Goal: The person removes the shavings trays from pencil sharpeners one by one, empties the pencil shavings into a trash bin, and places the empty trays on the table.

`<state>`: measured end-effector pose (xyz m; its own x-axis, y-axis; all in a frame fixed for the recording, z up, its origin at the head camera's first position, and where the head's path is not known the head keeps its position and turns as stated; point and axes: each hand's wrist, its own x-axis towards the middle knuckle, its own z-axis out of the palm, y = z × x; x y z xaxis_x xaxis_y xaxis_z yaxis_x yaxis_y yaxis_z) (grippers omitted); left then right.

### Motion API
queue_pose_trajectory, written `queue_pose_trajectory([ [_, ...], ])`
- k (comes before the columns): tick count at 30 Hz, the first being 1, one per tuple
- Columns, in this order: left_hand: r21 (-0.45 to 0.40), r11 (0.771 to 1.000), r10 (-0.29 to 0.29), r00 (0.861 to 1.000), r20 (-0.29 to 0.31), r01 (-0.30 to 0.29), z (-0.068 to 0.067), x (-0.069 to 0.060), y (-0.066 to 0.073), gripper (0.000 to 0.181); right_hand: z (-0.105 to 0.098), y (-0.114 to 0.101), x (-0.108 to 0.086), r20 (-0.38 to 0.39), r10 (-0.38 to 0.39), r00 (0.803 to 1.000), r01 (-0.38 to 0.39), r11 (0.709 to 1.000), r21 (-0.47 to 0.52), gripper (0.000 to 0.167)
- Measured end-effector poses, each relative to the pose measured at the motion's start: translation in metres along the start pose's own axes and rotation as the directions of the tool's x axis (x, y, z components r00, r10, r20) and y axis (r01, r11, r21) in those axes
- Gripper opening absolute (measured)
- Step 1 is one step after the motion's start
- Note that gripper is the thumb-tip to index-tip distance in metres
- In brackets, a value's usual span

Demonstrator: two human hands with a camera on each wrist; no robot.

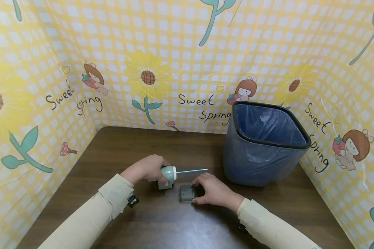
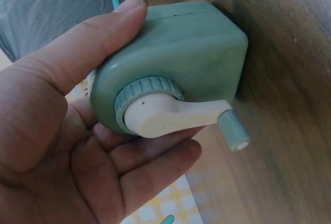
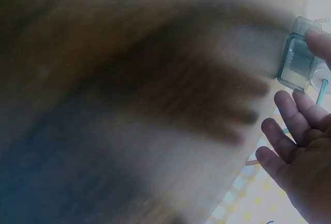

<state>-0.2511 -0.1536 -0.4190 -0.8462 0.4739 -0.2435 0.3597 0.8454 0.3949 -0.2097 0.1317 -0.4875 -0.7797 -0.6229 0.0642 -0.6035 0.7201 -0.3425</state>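
Observation:
My left hand (image 1: pixel 149 168) grips a green hand-crank pencil sharpener (image 1: pixel 166 184) low over the brown table. In the left wrist view, the thumb lies along the top of the sharpener's body, and its white crank (image 2: pixel 178 113) faces the camera. A teal pencil (image 1: pixel 191 171) sticks out of the white front, pointing right. Just right of the sharpener, my right hand (image 1: pixel 215 191) pinches a small see-through grey shavings drawer (image 1: pixel 187 193) between thumb and fingers. That drawer (image 3: pixel 296 63) is also in the right wrist view, at the right edge; its contents are unclear.
A blue trash bin (image 1: pixel 261 162) with a plastic liner and black rim stands behind and right of my right hand. Yellow checked cloth (image 1: pixel 187 62) walls in the brown table (image 1: pixel 137 221) at the back and sides.

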Motion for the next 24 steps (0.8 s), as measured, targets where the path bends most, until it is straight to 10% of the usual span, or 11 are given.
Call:
queue_pose_trajectory([
  [24,0.01,1.0,0.001,1.0,-0.003,-0.001,0.001,-0.001,0.004,0.051,-0.003,-0.006,-0.003,-0.004,-0.025,1.0,0.024,0.996,-0.089,0.055],
])
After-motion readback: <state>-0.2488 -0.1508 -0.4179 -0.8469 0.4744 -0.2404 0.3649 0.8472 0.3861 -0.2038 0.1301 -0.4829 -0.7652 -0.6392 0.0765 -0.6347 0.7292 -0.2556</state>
